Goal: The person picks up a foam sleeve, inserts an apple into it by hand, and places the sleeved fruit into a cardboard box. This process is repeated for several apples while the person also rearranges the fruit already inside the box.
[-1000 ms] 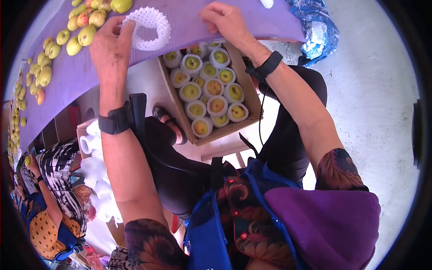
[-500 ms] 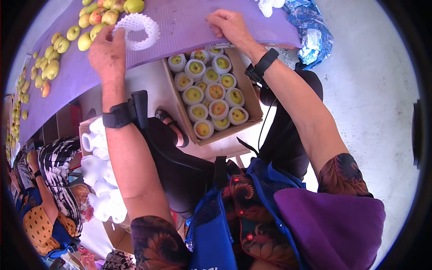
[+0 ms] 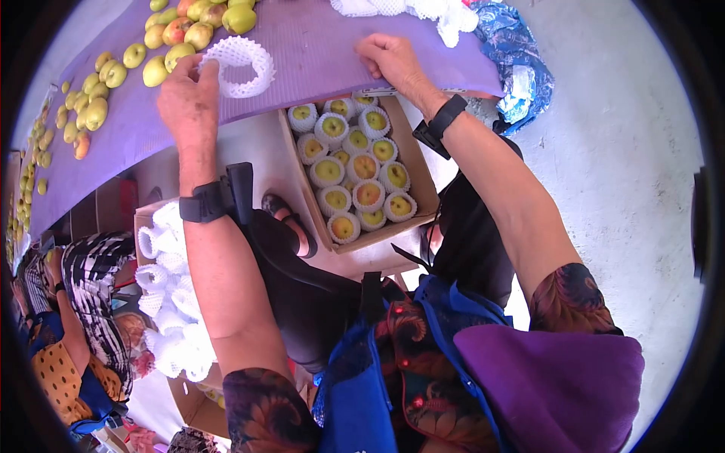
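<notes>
My left hand (image 3: 190,98) pinches the edge of a white foam net sleeve (image 3: 260,72), rolled into a ring, over the purple table (image 3: 302,45). Green and reddish apples (image 3: 198,35) lie on the tabletop just beyond that hand. To the right, my right hand (image 3: 389,60) hovers at the table's near part, its fingers curled together; whether anything small is between them is hidden. Below the table edge, a cardboard box (image 3: 311,204) holds several apples in white foam sleeves (image 3: 366,166).
At left, a carton of white foam sleeves (image 3: 174,294) stands beside a seated co-worker in a dotted top (image 3: 64,377). More foam sleeves (image 3: 411,9) lie at the table's far right, near a blue patterned cloth (image 3: 506,38). Below is an open carton (image 3: 198,411).
The view has shifted slightly, showing more of the foam sleeves at the far right. My left hand still holds the ring, and my right hand keeps its curled pose.
</notes>
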A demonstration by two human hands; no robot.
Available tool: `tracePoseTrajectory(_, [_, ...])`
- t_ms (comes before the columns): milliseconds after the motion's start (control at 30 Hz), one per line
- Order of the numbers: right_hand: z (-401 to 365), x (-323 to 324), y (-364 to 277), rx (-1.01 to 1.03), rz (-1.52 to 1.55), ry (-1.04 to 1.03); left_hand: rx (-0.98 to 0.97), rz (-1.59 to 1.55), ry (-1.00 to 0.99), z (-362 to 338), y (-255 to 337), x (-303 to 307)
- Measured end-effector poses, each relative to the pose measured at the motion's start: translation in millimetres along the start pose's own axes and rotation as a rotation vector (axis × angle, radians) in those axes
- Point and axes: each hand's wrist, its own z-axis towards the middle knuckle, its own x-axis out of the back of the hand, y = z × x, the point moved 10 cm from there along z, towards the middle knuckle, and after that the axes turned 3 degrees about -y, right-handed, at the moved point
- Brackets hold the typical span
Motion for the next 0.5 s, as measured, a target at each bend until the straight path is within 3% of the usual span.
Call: tracePoseTrajectory(500, [-0.7,-4.1,-0.1,-0.026,-0.012,-0.073,-0.01,0.068,-0.034,-4.8,21.1,-14.9])
